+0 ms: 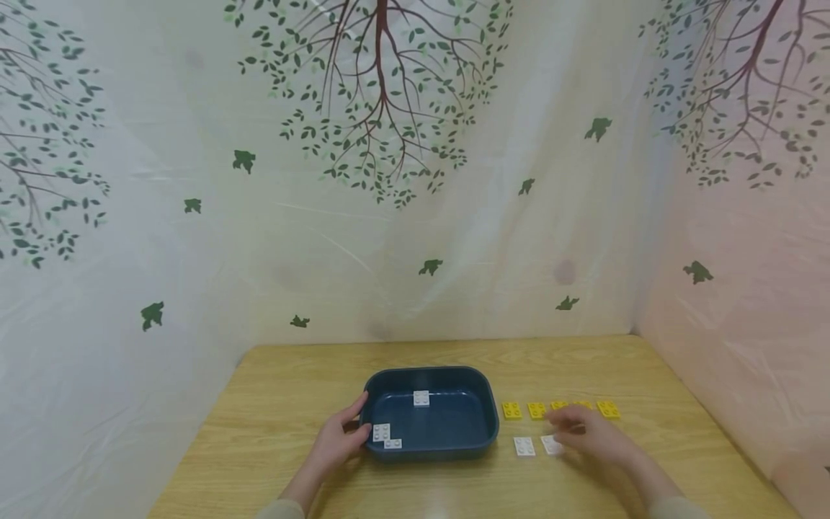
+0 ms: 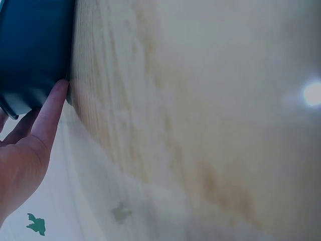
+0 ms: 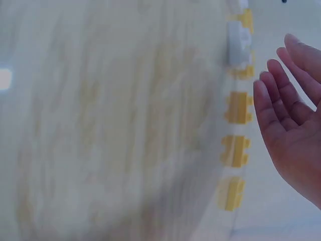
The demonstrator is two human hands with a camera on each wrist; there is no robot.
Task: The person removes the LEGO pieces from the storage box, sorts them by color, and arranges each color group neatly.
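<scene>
My left hand (image 1: 341, 436) holds the left end of a dark blue tray (image 1: 428, 454), its thumb and fingers against the wall. The left wrist view shows the thumb along the tray's (image 2: 35, 45) outer side. Inside the tray lie three white toy bricks, one white brick (image 1: 421, 398) near the back wall and the others by the front left corner. To the right of the tray, my right hand (image 1: 593, 435) hovers with loosely bent fingers and holds nothing. It partly covers a white brick (image 1: 551, 445); another white brick (image 1: 524, 447) lies beside that one.
Several yellow bricks (image 1: 511, 411) form a row behind the white ones, partly hidden by the right hand. Everything stands on a wooden table (image 1: 279, 404). A pale curtain (image 1: 324, 252) with printed branches and leaves hangs at the table's back and sides.
</scene>
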